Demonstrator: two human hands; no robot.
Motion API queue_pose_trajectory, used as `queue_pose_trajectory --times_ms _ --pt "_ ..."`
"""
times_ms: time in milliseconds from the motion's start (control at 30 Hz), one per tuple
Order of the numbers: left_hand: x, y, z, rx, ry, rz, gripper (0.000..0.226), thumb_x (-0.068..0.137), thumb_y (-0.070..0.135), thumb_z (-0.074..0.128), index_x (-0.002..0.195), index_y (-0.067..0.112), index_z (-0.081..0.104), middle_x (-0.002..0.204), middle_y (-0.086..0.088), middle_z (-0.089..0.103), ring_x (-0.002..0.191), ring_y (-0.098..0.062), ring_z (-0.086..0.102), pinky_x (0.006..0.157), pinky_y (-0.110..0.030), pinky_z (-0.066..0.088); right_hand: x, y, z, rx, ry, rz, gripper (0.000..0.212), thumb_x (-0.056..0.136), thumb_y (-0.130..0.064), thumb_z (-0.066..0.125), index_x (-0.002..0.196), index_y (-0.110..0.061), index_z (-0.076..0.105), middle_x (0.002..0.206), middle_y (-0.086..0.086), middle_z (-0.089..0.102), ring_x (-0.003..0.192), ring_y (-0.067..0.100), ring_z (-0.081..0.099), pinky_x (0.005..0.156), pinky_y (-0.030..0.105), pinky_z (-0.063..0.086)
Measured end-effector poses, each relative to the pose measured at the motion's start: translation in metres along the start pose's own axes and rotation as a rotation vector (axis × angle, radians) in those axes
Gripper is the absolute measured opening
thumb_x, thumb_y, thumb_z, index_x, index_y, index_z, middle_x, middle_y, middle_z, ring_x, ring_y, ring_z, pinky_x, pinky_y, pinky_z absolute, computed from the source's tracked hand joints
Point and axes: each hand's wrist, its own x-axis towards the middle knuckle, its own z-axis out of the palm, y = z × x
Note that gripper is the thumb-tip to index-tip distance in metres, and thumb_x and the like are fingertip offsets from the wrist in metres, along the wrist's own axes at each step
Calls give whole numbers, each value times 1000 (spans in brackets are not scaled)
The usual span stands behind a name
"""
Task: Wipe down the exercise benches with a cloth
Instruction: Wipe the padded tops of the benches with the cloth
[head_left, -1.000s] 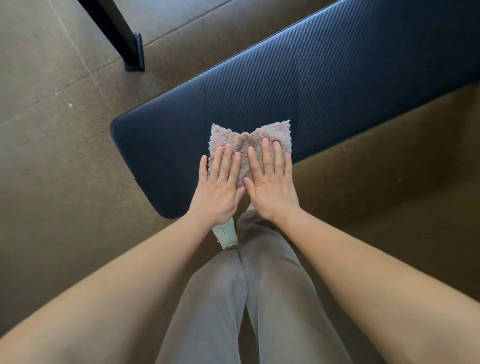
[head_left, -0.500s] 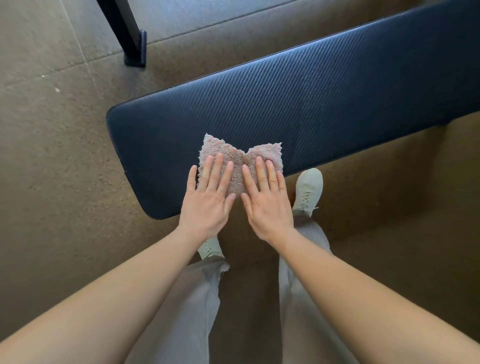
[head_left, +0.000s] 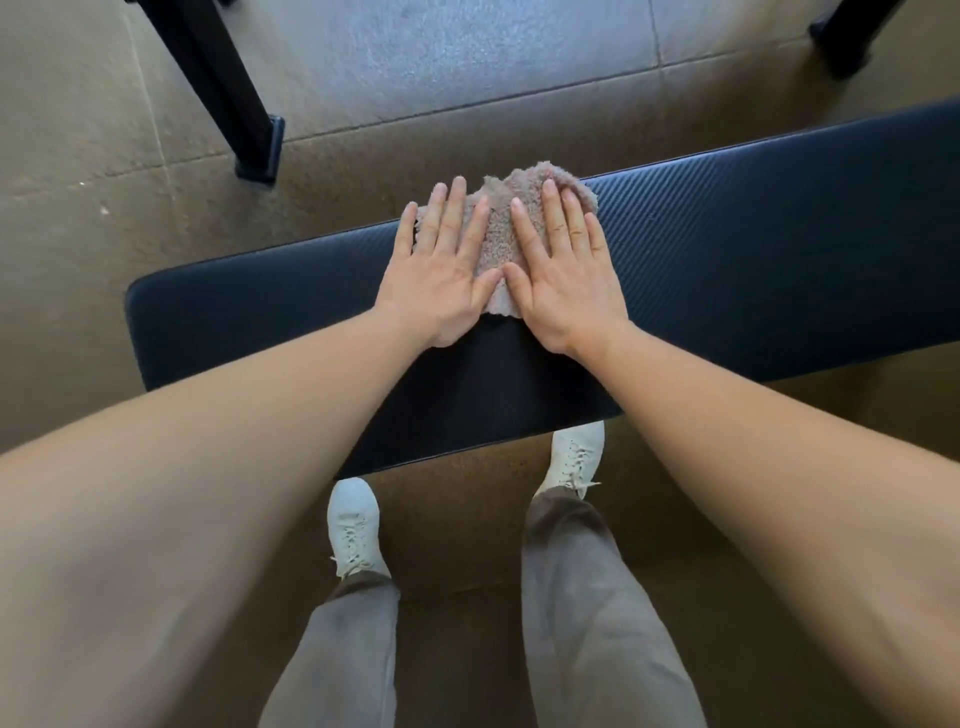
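Cloth (head_left: 498, 234) lies bunched at the bench's (head_left: 753, 249) far edge, pressed flat beneath left hand (head_left: 441, 275) and right hand (head_left: 563, 275), fingers outstretched, side by side.

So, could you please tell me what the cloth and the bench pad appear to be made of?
The cloth looks like terry or chenille: a fuzzy, looped pinkish pile with a frayed edge, matte. The bench pad looks like dark navy vinyl or faux leather over padding: fine diagonal ribbing, a slight sheen and rounded edges. The exact material can't be confirmed by look alone.
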Motion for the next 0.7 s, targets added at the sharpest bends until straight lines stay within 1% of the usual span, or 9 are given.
queue_pose_trajectory --times_ms 67,167,267,367,467,600,700 --pt "23 13 -11 -14 -9 -25 73 106 59 14 163 19 -10 171 -10 -13 158 -27 -13 127 -52 -10 17 21 -7 -6 6 -4 68 106 -56 13 164 -24 -2 171 15 -10 159 28 -10 129 44 -5" --pt "51 31 -23 -11 -24 -44 69 106 56 11 164 21 -5 173 -5 0 159 -27 -3 126 -55 -9 36 49 -17 -18 -6 21 68 106 -55 13 165 -22 3 171 18 -4 159 32 -8 128 46 -6" --pt "56 44 -21 -9 16 -63 67 107 54 11 164 21 -2 173 -2 2 159 -27 -2 126 -56 -6 39 61 -18 -26 1 43 67 107 -54 11 164 -21 4 171 16 -2 159 32 -7 127 48 -7" --pt "41 47 -10 -17 72 -34 67 107 53 12 164 20 -2 173 -4 -2 159 -27 -5 126 -55 -4 29 55 -11 -21 42 60 66 108 -50 10 164 -18 -1 171 18 -6 158 33 -9 128 48 -7" --pt "18 46 5 18 113 -10 68 108 52 13 164 18 -3 172 -9 -7 159 -29 -7 127 -55 -2 10 47 1 -14 58 47 68 107 -50 13 164 -16 -5 170 21 -9 158 35 -10 128 50 -5" --pt "-21 53 31 34 136 -26 69 108 53 14 164 17 -1 172 -11 -6 159 -30 -6 127 -57 1 -36 33 21 -17 51 10 70 107 -51 14 163 -15 -5 170 22 -8 157 38 -9 128 54 0" --pt "-53 58 48 36 141 -36 68 108 54 15 164 18 0 172 -10 -5 159 -30 -5 127 -58 2 -70 20 34 1 36 17 70 108 -51 16 164 -15 -5 170 22 -9 157 39 -9 127 55 1"
